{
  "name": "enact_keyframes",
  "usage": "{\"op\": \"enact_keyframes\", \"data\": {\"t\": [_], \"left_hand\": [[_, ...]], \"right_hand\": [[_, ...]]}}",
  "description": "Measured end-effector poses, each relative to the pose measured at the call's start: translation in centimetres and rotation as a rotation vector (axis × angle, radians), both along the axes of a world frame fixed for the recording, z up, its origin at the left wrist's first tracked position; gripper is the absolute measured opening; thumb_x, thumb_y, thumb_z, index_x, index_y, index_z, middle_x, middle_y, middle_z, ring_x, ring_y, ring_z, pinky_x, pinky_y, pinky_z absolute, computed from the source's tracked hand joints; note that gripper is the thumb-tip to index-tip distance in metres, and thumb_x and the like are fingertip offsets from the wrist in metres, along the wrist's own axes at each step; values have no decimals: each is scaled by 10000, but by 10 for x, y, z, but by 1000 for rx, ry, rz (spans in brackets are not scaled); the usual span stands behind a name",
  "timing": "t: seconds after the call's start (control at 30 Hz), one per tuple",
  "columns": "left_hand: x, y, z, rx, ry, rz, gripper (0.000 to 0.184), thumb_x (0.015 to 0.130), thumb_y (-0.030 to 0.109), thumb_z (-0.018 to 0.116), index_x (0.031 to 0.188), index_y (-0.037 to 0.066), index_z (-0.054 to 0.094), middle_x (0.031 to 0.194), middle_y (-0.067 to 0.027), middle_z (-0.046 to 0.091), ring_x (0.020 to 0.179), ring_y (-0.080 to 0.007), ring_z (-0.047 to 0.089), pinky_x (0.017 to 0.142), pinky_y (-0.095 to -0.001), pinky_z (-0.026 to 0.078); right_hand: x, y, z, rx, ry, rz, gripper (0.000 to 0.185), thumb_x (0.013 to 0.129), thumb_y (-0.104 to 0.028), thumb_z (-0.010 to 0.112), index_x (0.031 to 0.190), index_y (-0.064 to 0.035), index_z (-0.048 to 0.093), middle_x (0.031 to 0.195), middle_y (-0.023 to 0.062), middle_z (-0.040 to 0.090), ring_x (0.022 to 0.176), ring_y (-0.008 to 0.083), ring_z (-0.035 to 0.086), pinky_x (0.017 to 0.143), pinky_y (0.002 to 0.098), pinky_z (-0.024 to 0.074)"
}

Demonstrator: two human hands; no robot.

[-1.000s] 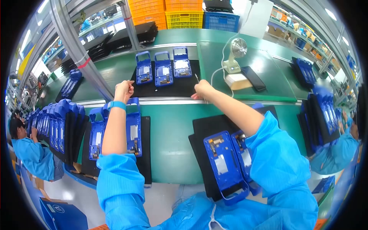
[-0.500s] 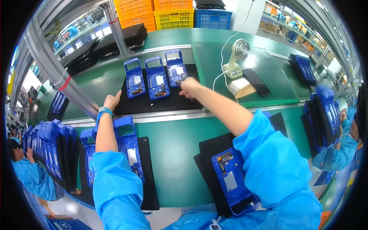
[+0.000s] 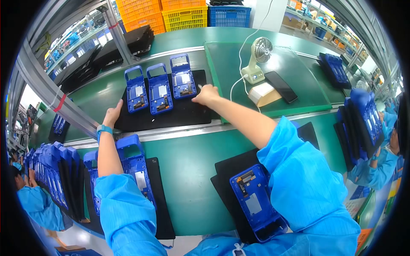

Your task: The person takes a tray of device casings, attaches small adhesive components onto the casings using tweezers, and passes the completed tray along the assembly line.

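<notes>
The left hand (image 3: 112, 115) is at the left border of a flat, matte black mat (image 3: 179, 117); whether its grip is clamped there, one cannot tell. The right hand (image 3: 207, 94) has fingers curled near the mat's right side; what this grip holds, if anything, is also not clear. Between them, left of the upper centre, three blue plastic housings (image 3: 160, 96) lie on the mat, each with a loop-shaped end and a pale rectangular plate. Around is the smooth green counter (image 3: 192, 170); at upper right stands a round-headed fan (image 3: 262, 50).
</notes>
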State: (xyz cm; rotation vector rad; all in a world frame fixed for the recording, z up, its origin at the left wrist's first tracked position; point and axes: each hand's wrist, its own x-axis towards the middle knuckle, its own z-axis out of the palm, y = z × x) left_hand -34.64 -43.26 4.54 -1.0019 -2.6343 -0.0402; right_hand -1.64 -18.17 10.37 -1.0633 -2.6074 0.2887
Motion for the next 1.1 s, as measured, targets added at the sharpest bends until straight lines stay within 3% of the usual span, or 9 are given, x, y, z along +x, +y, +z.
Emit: {"op": "enact_keyframes", "data": {"t": [0.07,0.2,0.3,0.4,0.43,0.5,0.6,0.7,1.1], "left_hand": [[62,8,54,610,-644,61,376,812,374,592,700,19,644,568,-21,532,579,-131,525,563,-266,411],[79,13,86,721,-848,-50,390,836,383,576,823,1,656,713,9,600,610,-61,525,566,-196,403],[91,13,100,759,-847,-115,374,834,381,580,803,18,660,691,31,580,620,-50,509,581,-185,389],[131,13,126,880,-634,-250,364,833,383,583,824,29,668,707,45,570,660,-35,486,616,-174,369],[109,9,121,871,-656,-259,341,819,388,603,710,67,643,632,56,493,615,-34,413,562,-204,328],[120,-1,150,707,-636,-74,368,823,394,594,838,34,664,695,36,523,664,-46,433,629,-198,358],[173,-2,175,941,-718,-193,454,831,414,569,907,-28,639,703,38,507,659,-44,430,617,-185,352],[206,-8,185,859,-642,-198,455,831,403,573,936,-36,632,705,38,519,669,-40,444,621,-183,359],[415,-45,203,1025,-556,-364,375,897,283,514,664,-10,519,593,51,393,579,-28,321,497,-202,292]], "right_hand": [[1,34,12,-494,148,-44,288,687,-120,691,895,46,582,762,141,605,596,229,555,528,359,457],[7,54,44,-995,576,-136,288,716,22,575,1002,10,547,731,87,582,467,101,344,412,249,264],[22,53,62,-1055,597,-84,172,736,-27,534,895,26,575,655,127,595,464,138,465,396,309,359],[32,44,82,-1028,691,-36,167,743,-18,530,900,19,573,679,88,572,446,112,396,377,263,283],[41,39,88,-991,715,-10,222,734,13,529,952,6,571,714,60,554,460,104,356,391,251,256],[57,49,100,-1021,724,23,193,731,4,542,919,4,587,708,58,549,458,103,370,390,245,261],[91,50,111,-1030,649,62,208,741,16,540,948,21,566,705,60,544,459,90,389,388,226,268],[113,45,120,-1034,683,66,231,755,26,543,987,30,536,753,72,553,479,74,405,396,203,277],[310,9,156,-847,792,96,146,756,-20,602,895,-32,558,955,67,575,552,36,410,424,184,282]]}}
